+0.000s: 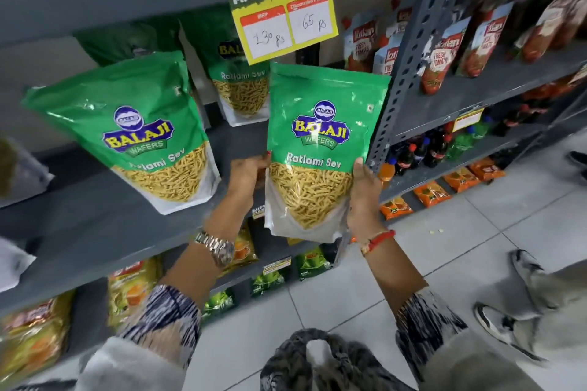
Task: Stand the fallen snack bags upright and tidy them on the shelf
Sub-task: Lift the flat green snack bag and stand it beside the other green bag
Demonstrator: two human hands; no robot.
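I hold a green Ratlami Sev snack bag (320, 143) upright in front of the grey shelf (95, 225), at its right end. My left hand (246, 176) grips its lower left edge and my right hand (363, 197) grips its lower right edge. A second green bag (133, 127) stands on the shelf to the left, tilted leftward. A third bag (238, 82) stands further back between them, partly hidden by a price sign. More green bags sit dark behind it.
A yellow price sign (282, 9) hangs from the shelf above. A perforated grey upright (409, 51) bounds the shelf on the right, with ketchup pouches (441, 60) beyond it. Lower shelves hold snack packs and bottles. Another person's shoes (498, 324) stand on the tiled floor at right.
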